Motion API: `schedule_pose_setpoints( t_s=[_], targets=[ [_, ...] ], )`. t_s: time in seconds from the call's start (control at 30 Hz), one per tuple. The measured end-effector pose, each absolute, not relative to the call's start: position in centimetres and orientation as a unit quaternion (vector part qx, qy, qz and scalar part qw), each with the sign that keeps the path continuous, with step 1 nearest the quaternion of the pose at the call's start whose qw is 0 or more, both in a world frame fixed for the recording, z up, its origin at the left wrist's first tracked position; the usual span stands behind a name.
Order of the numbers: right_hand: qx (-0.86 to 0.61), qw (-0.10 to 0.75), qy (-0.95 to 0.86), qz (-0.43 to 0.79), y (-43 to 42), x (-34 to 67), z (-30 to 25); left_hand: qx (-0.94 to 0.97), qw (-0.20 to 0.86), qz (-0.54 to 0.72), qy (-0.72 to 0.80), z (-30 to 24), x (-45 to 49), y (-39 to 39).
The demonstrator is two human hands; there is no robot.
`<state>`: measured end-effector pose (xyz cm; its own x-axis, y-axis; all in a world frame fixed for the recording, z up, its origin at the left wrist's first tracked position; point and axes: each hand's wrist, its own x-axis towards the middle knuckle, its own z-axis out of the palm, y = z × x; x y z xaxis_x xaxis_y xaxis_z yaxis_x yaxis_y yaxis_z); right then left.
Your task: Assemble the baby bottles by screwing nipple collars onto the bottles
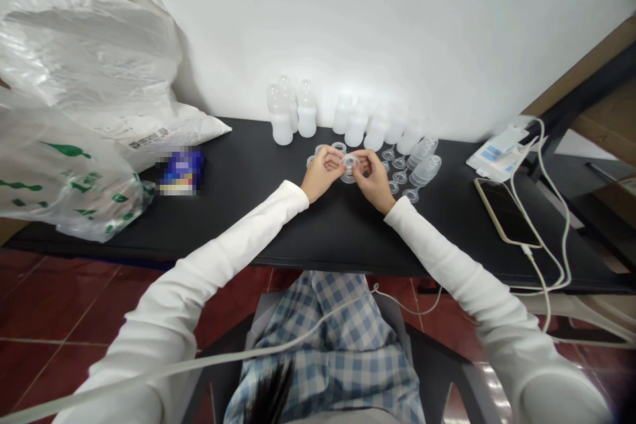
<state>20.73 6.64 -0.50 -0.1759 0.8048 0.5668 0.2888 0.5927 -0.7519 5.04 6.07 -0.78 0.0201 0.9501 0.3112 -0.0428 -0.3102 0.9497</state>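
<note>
Over the black table, my left hand (324,171) and my right hand (371,179) meet around a small clear ring-shaped piece (350,162). Fingers of both hands pinch its edges from either side; its exact kind is hard to make out. Just behind my left hand lie several clear rings (338,146), partly covered by the fingers. To the right of my right hand, several clear bottle nipples (400,177) lie on the table, with clear bottle caps (426,170) beside them.
Three capped baby bottles (307,109) stand by the wall, and several white bottle bodies (356,126) stand right of them. Plastic bags (84,66) and a blue packet (183,171) occupy the left. A phone (507,212), cables and a white power strip (499,154) lie right.
</note>
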Motion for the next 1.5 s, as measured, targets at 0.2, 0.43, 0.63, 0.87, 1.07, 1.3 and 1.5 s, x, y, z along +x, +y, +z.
schedule_pose_setpoints(
  t_s=[0.2, 0.43, 0.63, 0.87, 1.07, 1.3, 1.5],
  targets=[
    [-0.383, 0.52, -0.724, 0.244, 6.58, 20.61, -0.57, 0.573, 0.427, 0.574, 0.4, -0.68, 5.01, 6.02],
    [-0.384, 0.525, -0.719, 0.247, 6.39, 20.55, -0.6, 0.579, 0.422, 0.575, 0.394, -0.65, 5.05, 5.97],
    [-0.389, 0.54, -0.697, 0.266, 6.51, 20.62, -0.6, 0.589, 0.447, 0.568, 0.362, -0.89, 5.21, 6.0],
    [-0.376, 0.547, -0.702, 0.259, 6.26, 20.57, -0.35, 0.6, 0.428, 0.565, 0.372, -0.98, 5.01, 6.1],
    [-0.373, 0.546, -0.707, 0.252, 6.16, 20.55, -0.31, 0.607, 0.403, 0.568, 0.383, -0.8, 4.98, 5.99],
    [-0.379, 0.537, -0.721, 0.221, 6.05, 20.63, -0.13, 0.638, 0.348, 0.566, 0.389, -0.88, 5.01, 5.85],
    [-0.355, 0.543, -0.728, 0.221, 6.4, 20.81, -0.42, 0.615, 0.39, 0.574, 0.374, -1.01, 4.66, 6.29]
  ],
)
